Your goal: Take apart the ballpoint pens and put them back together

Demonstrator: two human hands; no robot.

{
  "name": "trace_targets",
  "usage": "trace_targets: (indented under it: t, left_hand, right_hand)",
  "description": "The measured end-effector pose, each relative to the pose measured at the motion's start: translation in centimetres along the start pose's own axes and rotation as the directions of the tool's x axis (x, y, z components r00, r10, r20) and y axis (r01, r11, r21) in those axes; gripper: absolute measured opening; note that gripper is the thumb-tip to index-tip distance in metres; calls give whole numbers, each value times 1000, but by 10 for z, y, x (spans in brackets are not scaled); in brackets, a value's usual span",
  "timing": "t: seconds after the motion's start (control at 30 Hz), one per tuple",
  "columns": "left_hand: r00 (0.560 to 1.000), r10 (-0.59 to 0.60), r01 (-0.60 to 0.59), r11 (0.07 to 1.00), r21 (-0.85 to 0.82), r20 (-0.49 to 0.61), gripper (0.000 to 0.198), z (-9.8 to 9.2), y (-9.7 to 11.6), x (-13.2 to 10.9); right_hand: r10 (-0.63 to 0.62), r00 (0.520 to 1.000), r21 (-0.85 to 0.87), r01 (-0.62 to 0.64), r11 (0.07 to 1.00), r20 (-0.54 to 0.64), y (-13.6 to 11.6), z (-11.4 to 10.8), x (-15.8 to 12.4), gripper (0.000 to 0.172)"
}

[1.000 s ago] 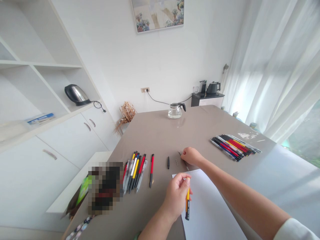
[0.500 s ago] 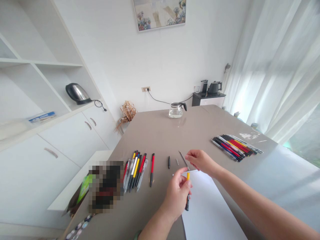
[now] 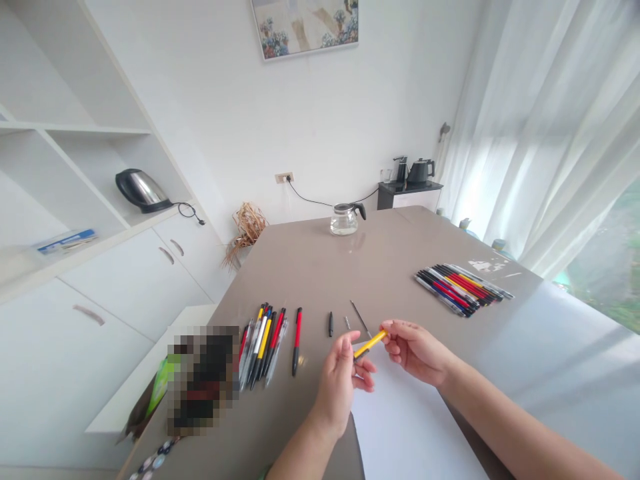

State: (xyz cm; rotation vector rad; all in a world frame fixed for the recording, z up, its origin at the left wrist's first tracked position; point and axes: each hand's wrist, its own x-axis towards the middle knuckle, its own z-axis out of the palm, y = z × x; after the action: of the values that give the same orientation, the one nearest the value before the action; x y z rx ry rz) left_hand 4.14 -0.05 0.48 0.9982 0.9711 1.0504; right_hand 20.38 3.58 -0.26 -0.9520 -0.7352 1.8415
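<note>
A yellow pen barrel [image 3: 373, 343] with a dark lower end spans my two hands above the paper. My right hand [image 3: 413, 348] pinches its upper yellow end between thumb and fingertips. Around the dark end are the loosely curled fingers of my left hand [image 3: 340, 377], hiding part of it. Just beyond my hands, a thin ink refill [image 3: 361, 318] lies on the table. Left of it are a small spring [image 3: 347, 323] and a short black pen tip piece [image 3: 331, 324]. A white sheet of paper [image 3: 407, 420] lies below my hands.
A red and black pen [image 3: 297, 341] lies beside a group of mixed pens [image 3: 261, 347] on the left. More pens [image 3: 463, 290] lie in a row at right. A glass pot [image 3: 344, 220] stands toward the table's far edge. A pixelated patch covers the left edge.
My right hand has come to the yellow barrel and grips its upper end. The barrel has turned from nearly upright to slanting up rightward. The view has shifted slightly.
</note>
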Motion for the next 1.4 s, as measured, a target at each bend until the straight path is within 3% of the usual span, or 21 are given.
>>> trace_targets:
  t: [0.17,0.37,0.5,0.63,0.8,0.93,1.07,1.17,1.27,1.33,1.4]
  left_hand:
    - [1000,26,-25,991,-130,3,51,0,0,1]
    - [999,23,-15,986,-164,47,50,0,1,1]
    - [999,-11,17,992,-123,50,49,-1,0,1]
    - [978,-132,127,991,45,161,43,-3,-4,1]
    - [971,-125,101,988,120,206,40,-2,-5,1]
    - [977,-119,101,989,107,176,37,-1,-3,1]
    - [979,-142,131,988,82,147,36,-1,-3,1]
    - [981,-143,136,989,64,131,37,-2,-4,2]
    - [982,-144,139,989,46,124,38,-2,-6,1]
    - [982,-140,136,990,40,125,36,-3,-7,1]
    - [982,-139,135,990,40,131,35,-3,-7,1]
  right_hand:
    - [160,987,204,-158,966,9,4,-8,2,7]
    - [247,968,176,-251,952,46,8,-7,2,9]
    - [155,987,1,-155,988,33,9,-4,0,13]
    - [99,994,-157,-92,983,39,7,-1,-4,17]
    - [85,996,-68,-84,994,11,0,-2,-7,25]
    - [22,999,-22,-23,1000,-32,-3,-9,-5,19]
    - [-40,996,-63,35,997,-82,-4,-16,-2,22]
    - [-154,971,-211,114,971,-185,-7,-19,1,28]
    - [-265,937,-525,111,844,-227,-12,-21,9,27]
    - [-320,926,-792,39,609,-201,-15,-22,17,24]
    - [-364,918,-945,-34,326,-158,-16,-21,27,26]
